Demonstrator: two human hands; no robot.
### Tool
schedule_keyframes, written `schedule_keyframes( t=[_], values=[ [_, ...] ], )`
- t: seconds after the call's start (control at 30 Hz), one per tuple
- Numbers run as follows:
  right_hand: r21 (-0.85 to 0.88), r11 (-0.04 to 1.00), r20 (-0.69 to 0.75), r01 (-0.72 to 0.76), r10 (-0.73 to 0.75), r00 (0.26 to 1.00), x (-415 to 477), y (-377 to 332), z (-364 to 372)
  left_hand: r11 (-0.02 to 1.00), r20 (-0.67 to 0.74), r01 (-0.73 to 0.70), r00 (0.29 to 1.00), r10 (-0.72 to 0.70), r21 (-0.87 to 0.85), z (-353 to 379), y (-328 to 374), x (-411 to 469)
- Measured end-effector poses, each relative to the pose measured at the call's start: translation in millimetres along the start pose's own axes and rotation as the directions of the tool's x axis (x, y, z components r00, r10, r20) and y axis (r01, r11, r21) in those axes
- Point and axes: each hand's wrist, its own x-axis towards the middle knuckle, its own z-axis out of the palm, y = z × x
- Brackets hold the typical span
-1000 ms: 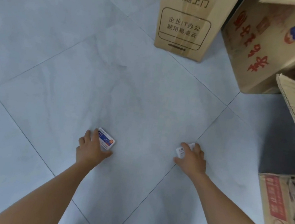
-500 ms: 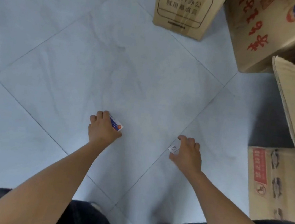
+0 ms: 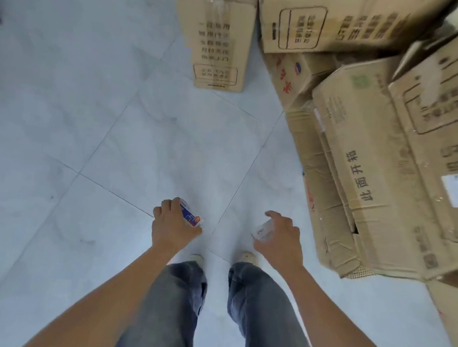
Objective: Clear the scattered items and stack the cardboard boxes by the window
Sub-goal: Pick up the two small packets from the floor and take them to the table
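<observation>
Lifted off the floor [image 3: 83, 126], left hand [image 3: 174, 224] grips one blue packet [image 3: 192, 217], right hand [image 3: 280, 240] one white packet [image 3: 263, 231]; one box [image 3: 218, 42] stands alone ahead.

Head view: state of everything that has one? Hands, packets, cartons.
left hand: grips the blue-and-white packet, held above the floor
right hand: grips the white packet, held above the floor
tall carton: upright on the floor, taped shut
printed carton: tilted, lying on other cartons, not squarely stacked
lower carton: creased, near corner crushed
</observation>
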Motion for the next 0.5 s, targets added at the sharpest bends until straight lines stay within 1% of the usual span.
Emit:
schedule_keyframes(
  t=[0.1,0.17,0.23,0.3,0.37,0.43,0.5],
  values=[
    [0.031,0.999,-0.128,-0.026,0.030,0.991,-44,-10,-69,0.991,-0.050,-0.135,0.990,0.134,0.000,-50,38,-32],
    [0.019,0.999,-0.190,-0.049,0.052,0.980,-74,-11,-104,0.978,-0.071,-0.207,0.976,0.205,-0.024,-80,60,-49],
    [-0.009,0.996,-0.232,-0.084,0.079,0.969,-105,-10,-130,0.951,-0.080,-0.309,0.949,0.306,-0.028,-106,78,-62],
    [0.018,0.994,-0.297,-0.110,0.110,0.948,-137,-5,-147,0.908,-0.081,-0.419,0.905,0.417,-0.009,-128,89,-73],
    [0.098,0.986,-0.379,-0.134,0.162,0.911,-174,2,-158,0.861,-0.068,-0.509,0.859,0.508,-0.007,-148,96,-85],
    [0.169,0.972,-0.463,-0.165,0.226,0.857,-214,12,-164,0.815,-0.060,-0.580,0.813,0.579,-0.009,-164,104,-99],
    [0.238,0.947,-0.515,-0.217,0.313,0.798,-251,24,-162,0.767,-0.049,-0.642,0.766,0.642,0.008,-172,112,-114]
  ],
)
